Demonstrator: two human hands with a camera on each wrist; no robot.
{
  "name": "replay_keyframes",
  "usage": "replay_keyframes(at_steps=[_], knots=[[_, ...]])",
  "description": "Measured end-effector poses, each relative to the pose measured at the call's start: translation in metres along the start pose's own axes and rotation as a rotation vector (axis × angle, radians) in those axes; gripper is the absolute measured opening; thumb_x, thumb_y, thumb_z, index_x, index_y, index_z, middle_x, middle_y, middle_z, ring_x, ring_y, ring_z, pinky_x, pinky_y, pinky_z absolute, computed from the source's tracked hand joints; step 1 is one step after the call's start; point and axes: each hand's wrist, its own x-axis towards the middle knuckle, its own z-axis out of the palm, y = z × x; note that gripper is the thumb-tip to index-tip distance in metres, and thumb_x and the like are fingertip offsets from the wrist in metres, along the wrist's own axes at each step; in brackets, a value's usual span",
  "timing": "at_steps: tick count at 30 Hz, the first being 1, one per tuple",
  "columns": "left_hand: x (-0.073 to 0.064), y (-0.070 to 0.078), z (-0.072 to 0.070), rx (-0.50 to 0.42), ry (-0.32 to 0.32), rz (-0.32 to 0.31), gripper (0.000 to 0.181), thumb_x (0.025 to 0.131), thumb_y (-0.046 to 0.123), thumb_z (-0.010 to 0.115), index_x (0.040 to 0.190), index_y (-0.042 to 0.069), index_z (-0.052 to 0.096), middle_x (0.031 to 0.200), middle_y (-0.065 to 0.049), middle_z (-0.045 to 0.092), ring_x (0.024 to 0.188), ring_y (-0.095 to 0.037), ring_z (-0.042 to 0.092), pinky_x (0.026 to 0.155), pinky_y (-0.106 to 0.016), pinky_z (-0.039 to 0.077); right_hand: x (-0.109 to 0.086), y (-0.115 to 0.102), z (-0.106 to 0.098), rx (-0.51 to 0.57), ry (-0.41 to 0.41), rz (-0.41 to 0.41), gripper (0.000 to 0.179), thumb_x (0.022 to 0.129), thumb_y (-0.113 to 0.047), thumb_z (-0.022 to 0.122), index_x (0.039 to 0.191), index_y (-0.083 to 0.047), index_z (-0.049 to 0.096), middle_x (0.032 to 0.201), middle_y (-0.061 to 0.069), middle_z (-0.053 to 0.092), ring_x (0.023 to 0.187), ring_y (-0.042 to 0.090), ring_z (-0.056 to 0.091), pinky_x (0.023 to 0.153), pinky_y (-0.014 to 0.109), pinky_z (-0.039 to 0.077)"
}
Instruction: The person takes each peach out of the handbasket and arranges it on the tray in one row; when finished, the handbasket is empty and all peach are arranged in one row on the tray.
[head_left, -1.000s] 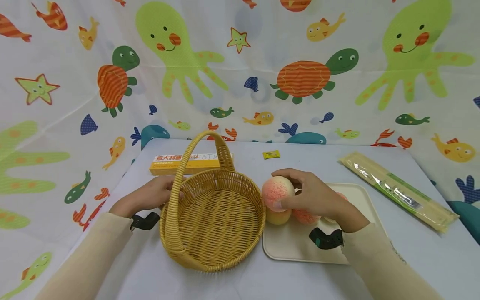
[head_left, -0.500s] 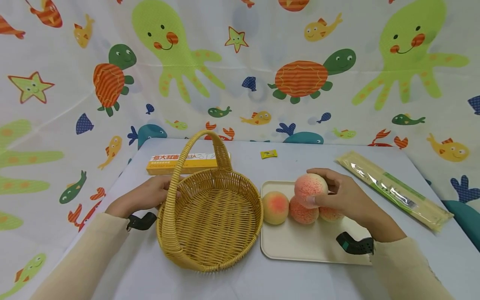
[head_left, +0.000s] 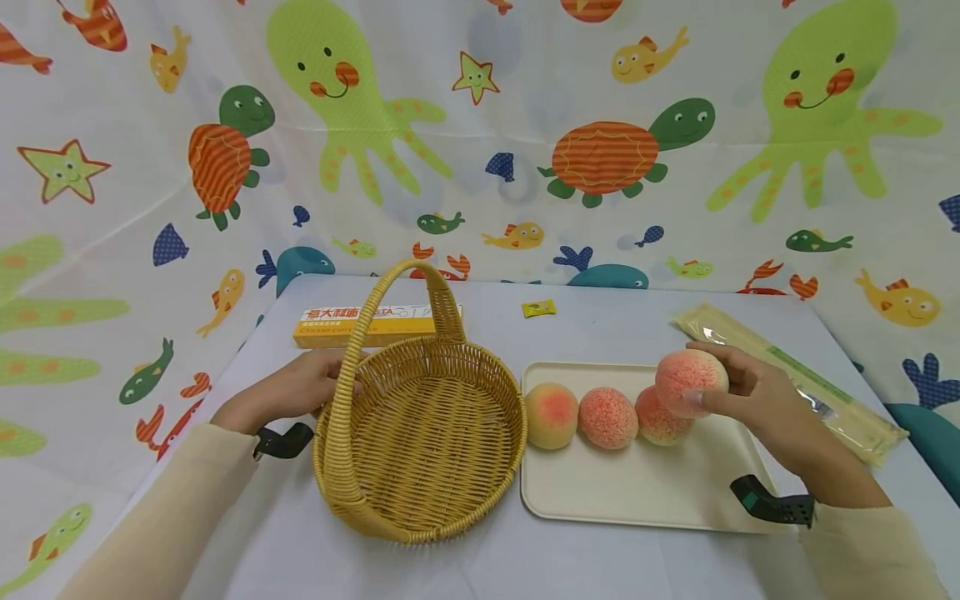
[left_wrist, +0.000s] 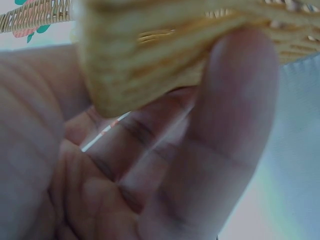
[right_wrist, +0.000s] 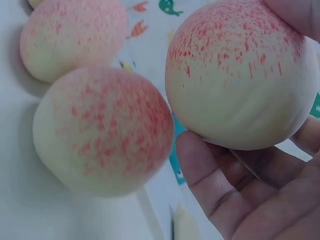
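My right hand (head_left: 772, 417) holds a pink-and-cream peach (head_left: 688, 382) between thumb and fingers, over the right part of a cream tray (head_left: 622, 498). In the right wrist view this held peach (right_wrist: 240, 75) fills the upper right, fingers under it. Three more peaches lie in a row on the tray: a yellowish one (head_left: 552, 417) at the left, a speckled pink one (head_left: 608, 418) beside it, and another pink one (head_left: 662, 421) partly behind the held peach. On the left, my left hand (head_left: 300, 387) grips the side of a wicker basket (head_left: 427, 458) by its arched handle; finger and thumb pinch the wicker (left_wrist: 145, 60).
Behind the basket lies a yellow-and-white pasta box (head_left: 330, 329). A small yellow packet (head_left: 538, 308) sits at the back middle. At the back right a long clear pack of noodles (head_left: 787, 367) lies slanted. A patterned sea-animal curtain (head_left: 517, 108) hangs behind the white table.
My right hand has carried the peach to the right, from the basket's rim across the row to the tray's right part, uncovering the other peaches. My left hand stays on the basket.
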Motion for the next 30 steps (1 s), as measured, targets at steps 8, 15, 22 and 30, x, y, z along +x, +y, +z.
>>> replay_keyframes(at_steps=[8,15,22,30], knots=[[-0.001,-0.001,0.000,-0.003,-0.004,0.009,0.044,0.103,0.011,0.063,0.144,-0.002,0.054,0.098,-0.012,0.074,0.079,-0.024,0.073,0.064,-0.042,0.064,-0.006,0.022,-0.017,0.007,0.000,0.016,0.054,0.105,-0.019,0.064,0.154,-0.018,0.043,0.127,-0.014,0.059,0.107,0.005,0.060,0.083,0.020,0.056],[0.000,-0.001,0.000,0.009,0.007,0.024,0.035,0.103,0.010,0.063,0.135,-0.001,0.060,0.097,-0.012,0.075,0.078,-0.024,0.073,0.063,-0.042,0.064,-0.010,0.038,-0.025,0.017,-0.011,0.084,0.051,0.107,-0.022,0.059,0.151,-0.006,0.039,0.124,-0.017,0.056,0.103,0.006,0.058,0.081,0.024,0.055],[0.001,-0.002,0.001,0.007,0.017,0.008,0.037,0.102,0.009,0.064,0.136,-0.004,0.058,0.096,-0.013,0.075,0.076,-0.024,0.074,0.062,-0.042,0.064,-0.011,0.048,-0.028,-0.020,-0.042,0.176,0.066,0.108,-0.031,0.056,0.157,0.005,0.029,0.133,-0.003,0.052,0.102,0.003,0.058,0.081,0.026,0.057],[0.001,-0.002,0.001,0.019,0.022,0.007,0.035,0.102,0.010,0.064,0.134,-0.003,0.059,0.094,-0.012,0.075,0.075,-0.024,0.074,0.062,-0.042,0.064,-0.011,0.059,-0.030,-0.015,-0.056,0.194,0.070,0.109,-0.030,0.055,0.158,0.010,0.026,0.134,0.000,0.052,0.101,-0.002,0.058,0.081,0.025,0.058]])
